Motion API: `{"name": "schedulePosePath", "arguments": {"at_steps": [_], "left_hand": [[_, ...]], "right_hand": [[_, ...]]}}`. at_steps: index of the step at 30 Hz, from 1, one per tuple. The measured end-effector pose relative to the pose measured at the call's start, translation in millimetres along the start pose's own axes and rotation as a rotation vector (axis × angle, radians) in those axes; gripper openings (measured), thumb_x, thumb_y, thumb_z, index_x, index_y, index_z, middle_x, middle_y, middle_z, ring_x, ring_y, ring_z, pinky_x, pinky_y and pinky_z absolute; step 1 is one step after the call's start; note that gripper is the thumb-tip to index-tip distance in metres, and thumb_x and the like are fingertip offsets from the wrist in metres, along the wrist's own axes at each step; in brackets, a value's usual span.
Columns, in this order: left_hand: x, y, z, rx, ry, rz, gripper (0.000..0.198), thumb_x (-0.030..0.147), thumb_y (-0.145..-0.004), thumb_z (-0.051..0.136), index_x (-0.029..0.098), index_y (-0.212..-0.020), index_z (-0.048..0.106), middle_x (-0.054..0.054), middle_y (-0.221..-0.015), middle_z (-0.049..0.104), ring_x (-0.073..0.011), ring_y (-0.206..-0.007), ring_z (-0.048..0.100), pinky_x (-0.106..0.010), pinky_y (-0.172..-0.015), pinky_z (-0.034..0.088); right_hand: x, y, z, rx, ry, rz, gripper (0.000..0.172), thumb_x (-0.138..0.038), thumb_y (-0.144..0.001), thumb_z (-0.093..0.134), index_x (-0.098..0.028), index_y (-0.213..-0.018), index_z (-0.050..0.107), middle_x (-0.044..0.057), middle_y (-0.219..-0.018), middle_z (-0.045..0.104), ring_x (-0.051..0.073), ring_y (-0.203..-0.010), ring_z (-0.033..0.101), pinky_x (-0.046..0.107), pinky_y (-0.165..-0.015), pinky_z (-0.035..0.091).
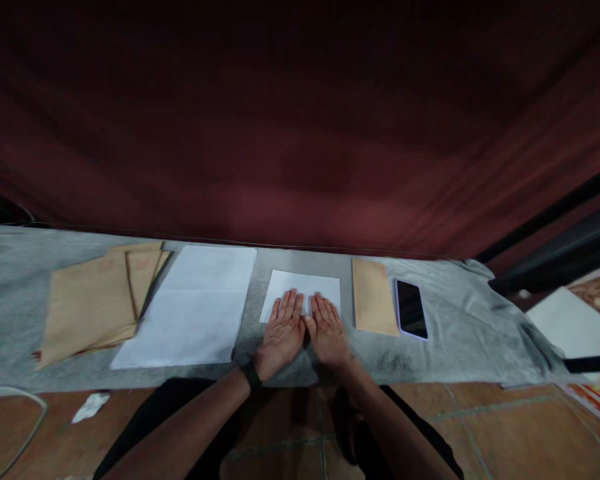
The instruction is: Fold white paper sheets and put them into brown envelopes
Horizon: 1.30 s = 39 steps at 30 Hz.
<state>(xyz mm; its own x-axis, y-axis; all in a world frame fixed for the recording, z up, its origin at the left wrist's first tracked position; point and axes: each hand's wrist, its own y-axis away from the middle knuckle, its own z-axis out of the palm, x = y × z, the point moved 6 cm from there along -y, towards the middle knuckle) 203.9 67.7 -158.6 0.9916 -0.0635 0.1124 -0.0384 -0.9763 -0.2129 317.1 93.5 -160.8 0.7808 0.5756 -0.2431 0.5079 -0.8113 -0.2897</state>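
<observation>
Both hands lie flat, side by side, on a small folded white sheet of paper [305, 285] in the middle of the grey cloth-covered table [10, 280]. My left hand [281, 333] presses the sheet's left half with fingers stretched out; a dark band circles that wrist. My right hand [327, 331] lies flat on the right half, fingers stretched forward. Neither hand grips anything. The near edge of the sheet is hidden under my palms.
A stack of large white sheets [190, 310] lies left of my hands, with several brown envelopes [93, 303] further left. A single brown envelope [373, 295] and a dark phone [411, 308] lie to the right. A dark red curtain [300, 133] hangs behind the table.
</observation>
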Motion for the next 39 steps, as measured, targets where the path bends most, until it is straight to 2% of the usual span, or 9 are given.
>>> {"name": "schedulePosePath", "arguments": {"at_steps": [4, 9, 15, 19, 24, 31, 39], "left_hand": [[-6.0, -0.7, -5.3, 0.003, 0.018, -0.059, 0.057, 0.026, -0.098, 0.031, 0.01, -0.152, 0.035, -0.018, -0.161, 0.031, -0.0283, -0.152, 0.022, -0.051, -0.12, 0.023], [-5.7, -1.5, -3.4, -0.017, 0.04, -0.102, 0.058, 0.029, -0.098, 0.037, 0.018, -0.155, 0.032, -0.013, -0.164, 0.026, -0.0286, -0.152, 0.023, -0.053, -0.122, 0.015], [-6.2, 2.2, -3.8, -0.004, 0.084, -0.113, 0.056, 0.034, -0.098, 0.039, 0.02, -0.152, 0.039, -0.012, -0.163, 0.028, -0.0312, -0.152, 0.021, -0.056, -0.122, 0.014], [-6.0, 4.7, -4.0, 0.026, 0.106, -0.094, 0.054, 0.034, -0.098, 0.039, 0.02, -0.15, 0.043, -0.012, -0.162, 0.031, -0.0327, -0.152, 0.021, -0.059, -0.121, 0.017], [-4.1, 6.0, -6.2, 0.044, 0.095, -0.073, 0.054, 0.033, -0.099, 0.035, 0.019, -0.15, 0.041, -0.013, -0.161, 0.033, -0.0315, -0.152, 0.021, -0.061, -0.12, 0.017], [1.5, 4.6, -8.0, -0.011, 0.038, -0.002, 0.055, 0.03, -0.1, 0.033, 0.014, -0.152, 0.037, -0.009, -0.163, 0.03, -0.0257, -0.152, 0.021, -0.05, -0.124, 0.015], [4.6, 3.9, -6.8, 0.008, 0.033, 0.045, 0.053, 0.025, -0.1, 0.032, 0.014, -0.151, 0.038, -0.01, -0.161, 0.033, -0.026, -0.151, 0.024, -0.051, -0.124, 0.017]], "right_hand": [[3.6, 0.7, 0.4, 0.007, 0.049, 0.005, 0.053, -0.035, -0.106, 0.027, -0.013, -0.154, 0.034, 0.012, -0.16, 0.034, 0.023, -0.149, 0.031, 0.044, -0.121, 0.025], [4.1, -1.1, 2.9, -0.097, 0.106, 0.063, 0.056, -0.038, -0.106, 0.028, -0.014, -0.156, 0.03, 0.011, -0.163, 0.027, 0.022, -0.151, 0.026, 0.042, -0.122, 0.022], [2.5, -2.5, -0.1, -0.146, 0.143, 0.079, 0.055, -0.036, -0.105, 0.03, -0.016, -0.156, 0.03, 0.011, -0.164, 0.024, 0.023, -0.152, 0.022, 0.045, -0.122, 0.021], [3.4, -1.2, -0.3, -0.127, 0.136, 0.052, 0.055, -0.036, -0.105, 0.03, -0.015, -0.155, 0.031, 0.013, -0.163, 0.025, 0.024, -0.151, 0.023, 0.045, -0.121, 0.023], [6.4, 1.0, 1.8, -0.093, 0.12, 0.053, 0.056, -0.037, -0.105, 0.031, -0.013, -0.156, 0.029, 0.014, -0.162, 0.028, 0.024, -0.151, 0.024, 0.045, -0.121, 0.022], [14.0, 5.9, 3.9, -0.043, 0.151, 0.112, 0.056, -0.032, -0.104, 0.028, -0.006, -0.154, 0.032, 0.017, -0.161, 0.03, 0.026, -0.149, 0.03, 0.045, -0.12, 0.023], [23.1, 4.9, -6.3, 0.007, 0.082, 0.171, 0.055, -0.029, -0.103, 0.027, -0.003, -0.151, 0.037, 0.02, -0.157, 0.037, 0.027, -0.147, 0.032, 0.05, -0.118, 0.028]]}}
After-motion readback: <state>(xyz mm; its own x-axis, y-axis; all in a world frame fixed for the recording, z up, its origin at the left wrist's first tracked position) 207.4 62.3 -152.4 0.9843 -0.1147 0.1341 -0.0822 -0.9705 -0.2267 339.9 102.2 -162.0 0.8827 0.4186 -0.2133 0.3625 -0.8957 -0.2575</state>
